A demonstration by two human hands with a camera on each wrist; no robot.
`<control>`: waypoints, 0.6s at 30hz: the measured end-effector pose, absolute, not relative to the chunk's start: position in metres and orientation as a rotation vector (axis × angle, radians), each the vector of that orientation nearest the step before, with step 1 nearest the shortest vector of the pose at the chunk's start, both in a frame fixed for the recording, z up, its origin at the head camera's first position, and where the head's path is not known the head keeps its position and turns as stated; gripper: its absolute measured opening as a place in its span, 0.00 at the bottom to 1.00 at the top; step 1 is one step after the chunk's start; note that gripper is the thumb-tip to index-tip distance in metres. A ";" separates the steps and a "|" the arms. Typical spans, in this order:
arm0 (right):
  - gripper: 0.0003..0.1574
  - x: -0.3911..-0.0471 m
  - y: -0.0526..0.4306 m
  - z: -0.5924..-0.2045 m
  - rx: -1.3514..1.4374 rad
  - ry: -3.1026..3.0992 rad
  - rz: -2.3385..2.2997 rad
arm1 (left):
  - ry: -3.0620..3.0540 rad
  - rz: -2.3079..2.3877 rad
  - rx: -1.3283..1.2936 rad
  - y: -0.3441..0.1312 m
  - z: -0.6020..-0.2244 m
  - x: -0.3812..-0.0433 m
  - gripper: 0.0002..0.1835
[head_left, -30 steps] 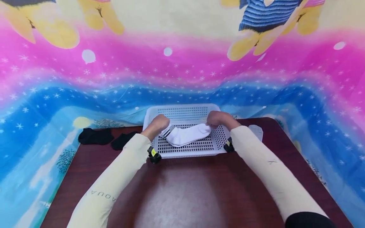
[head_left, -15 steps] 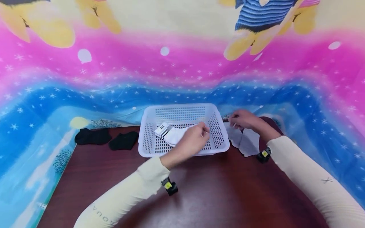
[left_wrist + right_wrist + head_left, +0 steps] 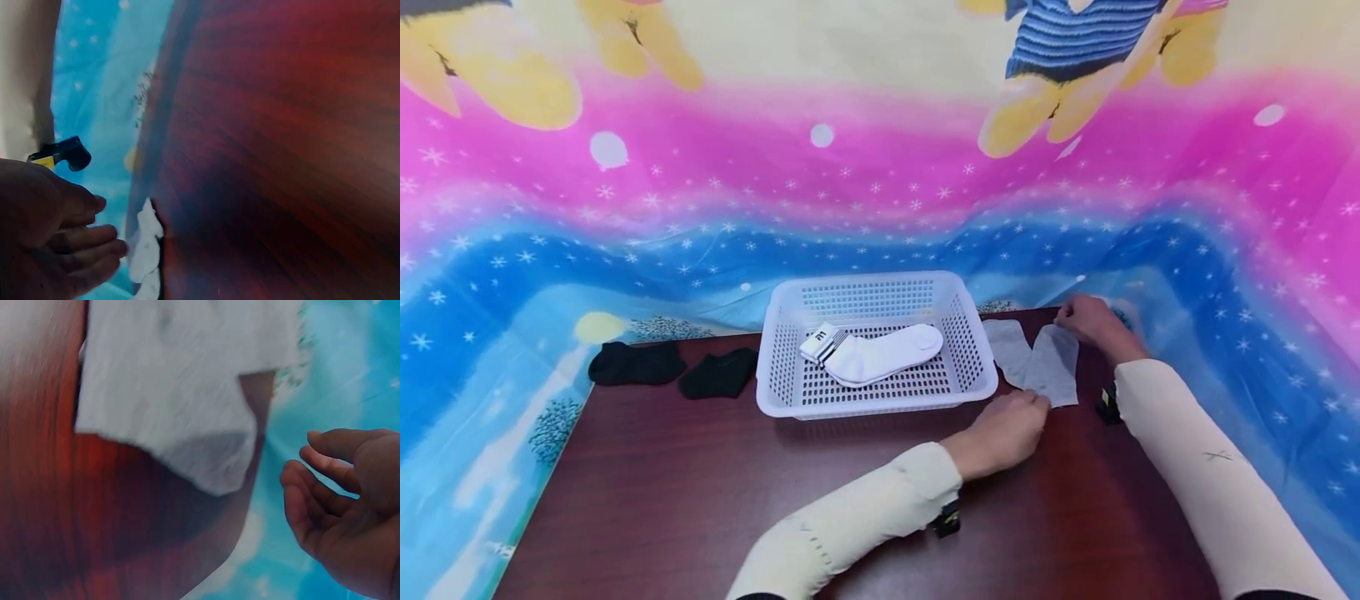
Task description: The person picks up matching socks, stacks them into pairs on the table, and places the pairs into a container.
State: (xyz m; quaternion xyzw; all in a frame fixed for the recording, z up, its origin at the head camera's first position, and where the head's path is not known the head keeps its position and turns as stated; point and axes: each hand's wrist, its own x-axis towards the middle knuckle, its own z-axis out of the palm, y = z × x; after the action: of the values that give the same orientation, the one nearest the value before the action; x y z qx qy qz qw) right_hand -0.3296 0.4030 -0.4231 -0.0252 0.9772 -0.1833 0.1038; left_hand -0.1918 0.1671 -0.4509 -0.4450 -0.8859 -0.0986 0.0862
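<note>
Two light grey socks, a nearer one [image 3: 1051, 371] and one [image 3: 1006, 346] beside the basket, lie on the table at the right. My left hand [image 3: 1003, 433] is at the nearer sock's front end in the head view. In the left wrist view the left hand's [image 3: 69, 240] fingers are loosely bent, with nothing between them. My right hand [image 3: 1093, 323] is by the far end of the same sock. The right wrist view shows the right hand [image 3: 350, 500] with thumb and fingers parted, a gap away from the grey sock [image 3: 169, 394].
A white plastic basket [image 3: 880, 410] stands at the back middle, with white striped-cuff socks [image 3: 887, 352] lying in it. Two black socks, one at the far left [image 3: 636, 363] and one nearer the basket [image 3: 718, 373], lie on the dark red table [image 3: 700, 483]. A printed cloth [image 3: 880, 208] hangs behind.
Both hands have left the white socks, which now lie in the basket. The left hand has crossed right over the basket to the grey socks; the right hand has moved right to their far end.
</note>
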 end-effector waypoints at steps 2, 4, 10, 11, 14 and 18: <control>0.25 -0.332 0.410 -0.430 -0.057 2.893 -0.525 | -2.615 -0.222 -1.345 0.184 -0.457 -0.199 0.06; 0.24 -0.334 0.416 -0.436 -0.049 2.910 -0.490 | -2.620 -0.170 -1.359 0.198 -0.460 -0.206 0.07; 0.13 -0.334 0.425 -0.450 0.019 2.959 -0.441 | -2.687 -0.119 -1.332 0.229 -0.469 -0.219 0.06; 0.13 -0.333 0.425 -0.453 0.032 2.962 -0.453 | -2.690 -0.113 -1.335 0.232 -0.472 -0.220 0.05; 0.16 -0.333 0.424 -0.460 0.059 2.981 -0.486 | -2.711 -0.085 -1.348 0.239 -0.482 -0.223 0.05; 0.18 -0.334 0.421 -0.467 0.013 3.007 -0.467 | -2.743 -0.021 -1.313 0.244 -0.493 -0.227 0.07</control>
State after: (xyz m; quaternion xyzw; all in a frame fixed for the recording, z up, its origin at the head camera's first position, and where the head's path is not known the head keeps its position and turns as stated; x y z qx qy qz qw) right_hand -0.3339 0.4205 -0.4674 0.0042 0.9869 -0.1534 0.0490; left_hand -0.2266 0.2441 -0.4929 -0.4313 -0.9008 -0.0067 0.0504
